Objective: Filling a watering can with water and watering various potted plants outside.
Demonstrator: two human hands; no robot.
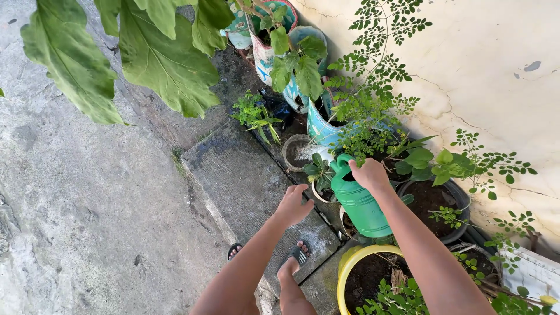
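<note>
Watering can: solid mid-green, with a white spout end at its 10 o'clock. Yellow pot at the can's 6 o'clock: bright yellow rim, dark brown soil. Round pot at 3 o'clock: black. Containers at 12 o'clock: pale teal and white, one with red patterning. Wall: cream, cracked, grey patches. Ground: mottled grey. Large leaves: light green with paler veins. Sandals: black with grey stripes.

yellow pot cut off below, watering can handle hidden
</note>
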